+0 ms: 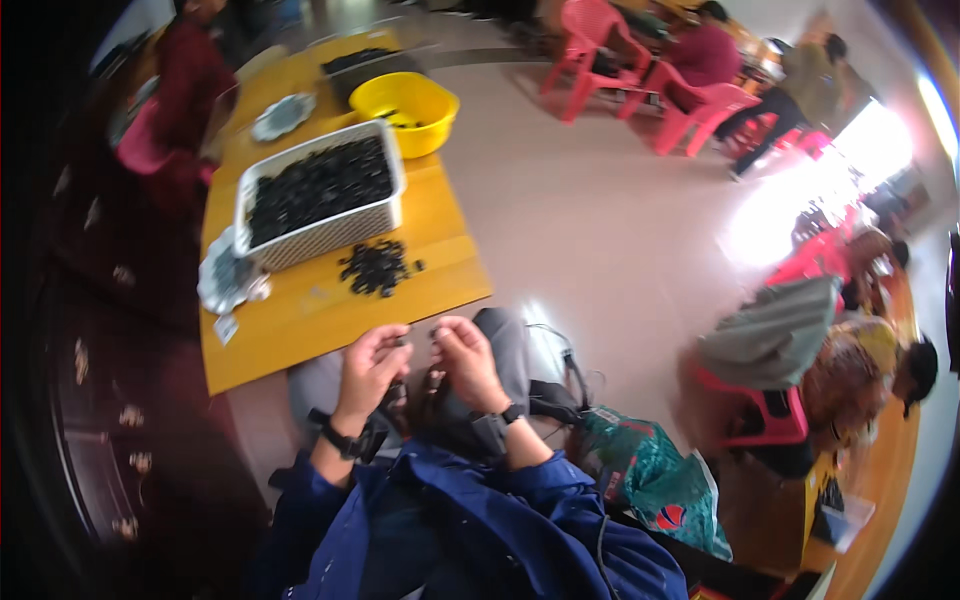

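Both of your hands meet above your lap, just off the near edge of the yellow table [300, 330]. Your left hand [372, 362] curls its fingers inward around a small dark part [400, 343], pinched at the fingertips. Your right hand [465, 358] is likewise curled, its fingertips closing on a small dark piece facing the left hand; whether it is a separate part cannot be told. Holding both close together likely keeps the piece steady between opposing fingertips. A loose pile of dark parts [378, 266] lies within reach on the table, just beside the white basket [330, 235] filled with the same pieces. A yellow bowl [405, 108] stands beyond.
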Demonstrator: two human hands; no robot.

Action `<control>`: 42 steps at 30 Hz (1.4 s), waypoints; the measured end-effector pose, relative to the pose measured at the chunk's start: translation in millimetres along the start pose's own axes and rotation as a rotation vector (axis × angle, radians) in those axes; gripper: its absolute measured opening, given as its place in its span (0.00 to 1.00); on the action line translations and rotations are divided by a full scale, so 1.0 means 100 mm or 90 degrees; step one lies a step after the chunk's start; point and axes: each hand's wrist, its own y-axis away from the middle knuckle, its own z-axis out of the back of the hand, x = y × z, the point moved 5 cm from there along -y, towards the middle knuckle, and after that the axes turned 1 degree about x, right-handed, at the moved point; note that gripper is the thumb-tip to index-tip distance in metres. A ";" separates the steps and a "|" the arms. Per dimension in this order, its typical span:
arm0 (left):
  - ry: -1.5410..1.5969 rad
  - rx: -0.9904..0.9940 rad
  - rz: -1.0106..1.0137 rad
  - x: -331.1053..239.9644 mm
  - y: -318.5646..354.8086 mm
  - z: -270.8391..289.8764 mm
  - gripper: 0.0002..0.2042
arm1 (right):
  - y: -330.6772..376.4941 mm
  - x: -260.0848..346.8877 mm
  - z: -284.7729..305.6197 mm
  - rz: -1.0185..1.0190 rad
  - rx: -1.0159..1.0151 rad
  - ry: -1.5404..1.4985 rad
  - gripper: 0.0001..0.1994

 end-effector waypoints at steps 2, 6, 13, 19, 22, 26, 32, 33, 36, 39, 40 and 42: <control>0.035 0.027 -0.019 -0.02 0.00 0.01 0.12 | 0.01 0.01 -0.02 -0.006 0.025 -0.039 0.06; 0.003 0.033 -0.043 -0.04 0.04 0.07 0.13 | 0.02 -0.02 -0.10 -0.030 0.066 -0.029 0.06; -0.175 0.038 -0.147 -0.16 0.02 0.11 0.13 | 0.09 0.01 -0.22 -0.040 0.124 0.058 0.07; -0.223 0.039 -0.169 -0.15 0.00 0.13 0.09 | 0.06 0.00 -0.17 -0.037 0.141 0.080 0.06; -0.179 0.046 -0.148 -0.12 0.01 0.14 0.06 | 0.07 0.01 -0.18 -0.050 0.130 0.051 0.06; -0.127 0.044 -0.140 -0.03 0.02 0.16 0.07 | 0.09 0.02 -0.20 -0.062 0.123 0.031 0.05; -0.020 0.027 -0.041 -0.05 0.03 0.19 0.08 | 0.09 0.00 -0.19 -0.073 0.120 0.017 0.05; -0.015 0.037 -0.037 -0.03 0.02 0.21 0.08 | 0.09 -0.01 -0.19 -0.074 0.120 0.016 0.05; -0.012 0.047 -0.033 0.02 0.01 0.22 0.10 | 0.08 -0.03 -0.17 -0.072 0.120 0.023 0.05; -0.011 0.058 -0.031 0.03 0.02 0.22 0.12 | 0.08 -0.03 -0.18 -0.071 0.129 0.017 0.05; -0.011 0.068 -0.029 0.03 0.03 0.22 0.13 | 0.08 -0.02 -0.19 -0.071 0.137 0.019 0.05; -0.027 0.080 -0.026 0.01 0.04 0.23 0.14 | 0.08 -0.02 -0.20 -0.072 0.143 0.020 0.05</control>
